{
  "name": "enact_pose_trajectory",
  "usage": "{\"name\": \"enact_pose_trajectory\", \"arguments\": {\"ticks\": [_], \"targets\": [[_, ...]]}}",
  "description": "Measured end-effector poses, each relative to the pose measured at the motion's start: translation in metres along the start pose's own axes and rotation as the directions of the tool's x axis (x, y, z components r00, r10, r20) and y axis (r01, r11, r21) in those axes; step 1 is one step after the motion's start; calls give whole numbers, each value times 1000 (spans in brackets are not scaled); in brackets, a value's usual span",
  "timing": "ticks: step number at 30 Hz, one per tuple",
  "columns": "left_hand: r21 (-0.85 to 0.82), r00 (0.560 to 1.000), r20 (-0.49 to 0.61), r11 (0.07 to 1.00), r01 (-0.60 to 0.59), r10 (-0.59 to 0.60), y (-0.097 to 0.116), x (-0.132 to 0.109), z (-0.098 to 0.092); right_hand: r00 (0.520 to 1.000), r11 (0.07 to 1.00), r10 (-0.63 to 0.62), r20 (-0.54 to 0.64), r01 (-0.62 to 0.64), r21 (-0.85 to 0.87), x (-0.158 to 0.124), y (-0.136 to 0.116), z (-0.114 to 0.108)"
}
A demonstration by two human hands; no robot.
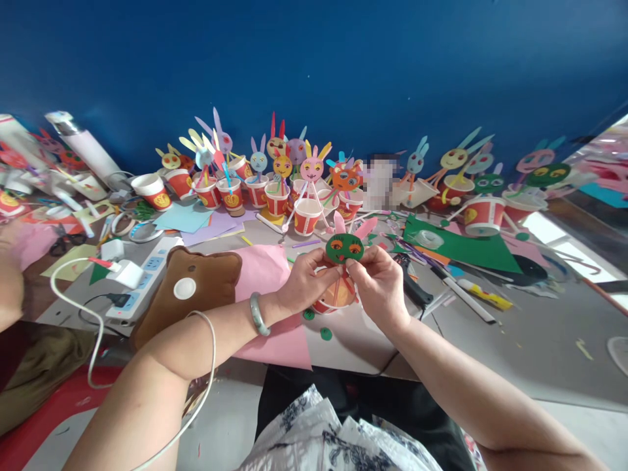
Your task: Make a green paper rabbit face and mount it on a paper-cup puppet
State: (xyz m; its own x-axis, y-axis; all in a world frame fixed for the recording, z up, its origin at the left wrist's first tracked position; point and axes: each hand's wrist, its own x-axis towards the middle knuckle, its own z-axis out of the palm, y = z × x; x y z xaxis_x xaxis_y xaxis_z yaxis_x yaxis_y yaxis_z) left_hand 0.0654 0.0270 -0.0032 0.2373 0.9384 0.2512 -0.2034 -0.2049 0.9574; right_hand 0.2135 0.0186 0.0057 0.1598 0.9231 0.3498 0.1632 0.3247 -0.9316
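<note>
A green paper rabbit face (344, 248) with orange eyes, a small red mouth and pink ears is pinched between my two hands. My left hand (311, 278), with a bangle on its wrist, closes on the face's left edge. On the other side, my right hand (377, 281) pinches the lower right edge between thumb and fingers. Just beneath stands a red and white paper cup (334, 302), partly hidden by my hands. Two small green paper discs (326, 334) lie on the table in front of the cup.
Paper cups with animal faces (307, 217) line the wall. A brown cushion (196, 281), power strip (147, 278) and pink paper (275, 343) lie left. Green paper (461, 245) and a glue gun (415, 284) lie right. A white cable (209, 386) crosses my left arm. Another person's arm (10, 281) shows left.
</note>
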Motion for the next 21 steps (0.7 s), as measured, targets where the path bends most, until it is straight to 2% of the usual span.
{"name": "enact_pose_trajectory", "arguments": {"ticks": [11,21], "targets": [[-27,998,-5,998,-58,58,1,-1,0,1000,998,10,22,-11,69,-1,0,0],[-77,1000,-14,997,-21,20,0,1,0,994,990,74,74,-83,114,0,4,0]]}}
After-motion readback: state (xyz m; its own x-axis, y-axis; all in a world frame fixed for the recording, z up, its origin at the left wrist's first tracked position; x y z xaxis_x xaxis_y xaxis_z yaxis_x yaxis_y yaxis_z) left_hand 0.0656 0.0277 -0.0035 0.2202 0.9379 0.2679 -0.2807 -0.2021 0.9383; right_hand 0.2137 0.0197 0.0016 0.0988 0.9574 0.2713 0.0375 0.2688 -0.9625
